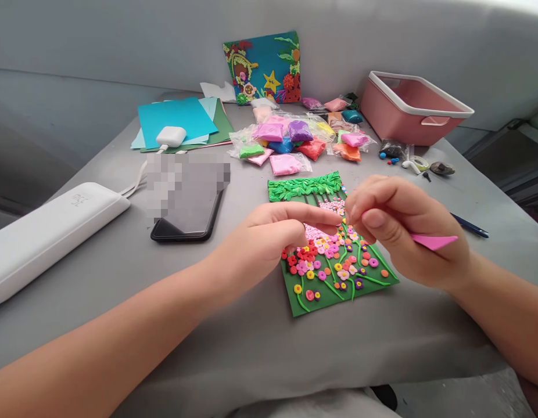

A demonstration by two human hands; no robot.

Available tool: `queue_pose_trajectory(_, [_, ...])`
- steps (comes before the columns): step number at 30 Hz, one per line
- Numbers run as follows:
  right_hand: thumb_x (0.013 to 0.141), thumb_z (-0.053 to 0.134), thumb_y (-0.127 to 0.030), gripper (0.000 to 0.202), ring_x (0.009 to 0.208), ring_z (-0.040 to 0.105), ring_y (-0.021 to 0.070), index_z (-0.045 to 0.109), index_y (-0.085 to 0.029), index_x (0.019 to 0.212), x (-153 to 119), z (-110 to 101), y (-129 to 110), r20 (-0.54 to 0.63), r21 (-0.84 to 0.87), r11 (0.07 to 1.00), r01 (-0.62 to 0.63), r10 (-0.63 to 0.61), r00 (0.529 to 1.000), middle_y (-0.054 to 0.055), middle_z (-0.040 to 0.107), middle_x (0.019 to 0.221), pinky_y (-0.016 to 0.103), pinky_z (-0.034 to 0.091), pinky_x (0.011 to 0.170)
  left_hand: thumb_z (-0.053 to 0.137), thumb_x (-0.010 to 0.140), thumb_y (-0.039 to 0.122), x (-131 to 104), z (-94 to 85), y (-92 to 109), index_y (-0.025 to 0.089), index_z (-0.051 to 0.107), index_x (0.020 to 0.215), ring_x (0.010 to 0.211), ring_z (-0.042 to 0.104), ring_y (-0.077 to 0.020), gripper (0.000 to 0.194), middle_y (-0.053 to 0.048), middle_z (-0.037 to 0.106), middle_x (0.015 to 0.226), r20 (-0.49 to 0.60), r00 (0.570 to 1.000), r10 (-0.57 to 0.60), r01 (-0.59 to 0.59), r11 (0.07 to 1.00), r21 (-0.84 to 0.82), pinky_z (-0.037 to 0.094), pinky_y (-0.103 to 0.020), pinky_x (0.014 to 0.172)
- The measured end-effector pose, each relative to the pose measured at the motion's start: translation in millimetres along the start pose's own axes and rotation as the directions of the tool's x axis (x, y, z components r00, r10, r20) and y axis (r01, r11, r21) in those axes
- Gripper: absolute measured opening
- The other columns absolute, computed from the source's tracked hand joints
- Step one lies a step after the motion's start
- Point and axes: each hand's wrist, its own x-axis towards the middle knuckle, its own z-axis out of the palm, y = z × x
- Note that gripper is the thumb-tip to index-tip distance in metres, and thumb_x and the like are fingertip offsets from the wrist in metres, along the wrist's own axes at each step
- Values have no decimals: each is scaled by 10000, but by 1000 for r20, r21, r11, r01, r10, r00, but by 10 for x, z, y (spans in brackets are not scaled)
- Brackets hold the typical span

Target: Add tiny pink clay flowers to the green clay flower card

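My right hand [397, 229] is closed around a pink plastic modelling tool [437, 241], whose flat, pointed end sticks out beside the palm. Its thumb and fingertips come together right by the outstretched index finger of my left hand [269, 238]. That left hand has its thumb bent, and nothing shows in it; any tiny bit of clay at the fingertips is too small to make out. Beneath both hands lies a green card with a clay flower picture [321, 296]: a braided green strip along the top, dark stems, and many small red, pink, yellow and purple blossoms. My hands hide part of it.
Packets of coloured clay [286, 139] lie behind the card, before an underwater clay picture [264, 69]. A pink basket [408, 110] stands back right, a dark pen [469, 225] nearer. Leftward are a phone [188, 203], white power bank [55, 238] and coloured sheets [177, 119].
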Motion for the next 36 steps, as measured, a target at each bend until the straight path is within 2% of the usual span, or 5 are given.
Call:
queue_pose_trajectory(6, [1019,583,-244,269,570,498,113,559,-217,752,16,-28,-26,-13,-121,993,12,-14,1000,-19,527,631,280,432,523,593,771,149,13,-6,-22,255,779,1058,1095,626,-204,359,28,787,1046,26,999,-22,22,1000,-4,446,-331,863])
queue_pose_trajectory(11, [941,696,-171,56,649,592,137,689,-216,908,45,-15,-11,-53,-226,967,118,-134,990,16,651,743,296,473,556,590,787,137,24,-16,-38,271,754,1068,1022,607,-181,352,40,764,1037,33,999,-18,19,999,-30,441,-317,828])
queue_pose_trajectory(15, [950,669,-119,123,693,645,132,732,-219,986,40,-14,4,-27,-237,953,189,-201,979,38,714,841,286,521,581,575,789,132,25,-11,-30,268,742,1083,1007,599,-181,365,32,761,1046,36,999,-26,27,999,-21,436,-322,830])
queue_pose_trajectory(29, [905,755,-159,55,692,625,108,761,-192,948,42,-20,19,-24,-299,937,180,-196,980,41,693,874,260,531,559,591,761,150,3,10,12,221,723,1123,1160,590,-247,392,-19,746,1143,86,996,-26,25,1000,14,442,-342,905])
queue_pose_trajectory(36, [919,724,-140,188,665,645,116,801,-257,1045,19,-10,35,-5,-394,886,245,-268,963,48,701,932,288,588,564,539,744,115,-18,14,55,259,773,902,928,580,-216,316,6,658,841,243,968,66,-84,994,64,454,-322,794])
